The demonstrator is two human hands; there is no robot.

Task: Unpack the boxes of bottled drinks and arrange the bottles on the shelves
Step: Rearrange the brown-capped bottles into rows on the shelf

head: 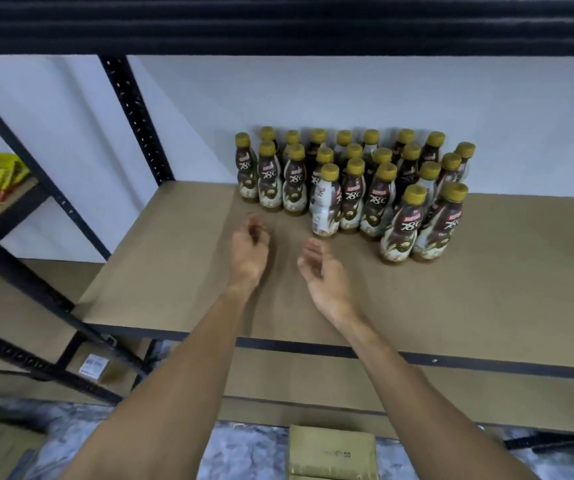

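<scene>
– Brown board shelf (174, 258), matte, steel-framed. Left grip (249, 245) and right grip (316, 266): fingers loosely curled, holding nothing, just short of the bottles (347, 192).
– Bottles where?
– Upright cluster at the shelf's back. Glossy sleeved plastic, gold caps, waisted. Likely full: weighty, slick. Take them at the waist. Cardboard box (330, 452) below.

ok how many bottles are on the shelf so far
22 bottles by visible caps, all standing in one cluster at the back of the shelf: roughly nine rearmost, eight next, three ahead, two frontmost at the right. Others may be hidden.
</scene>
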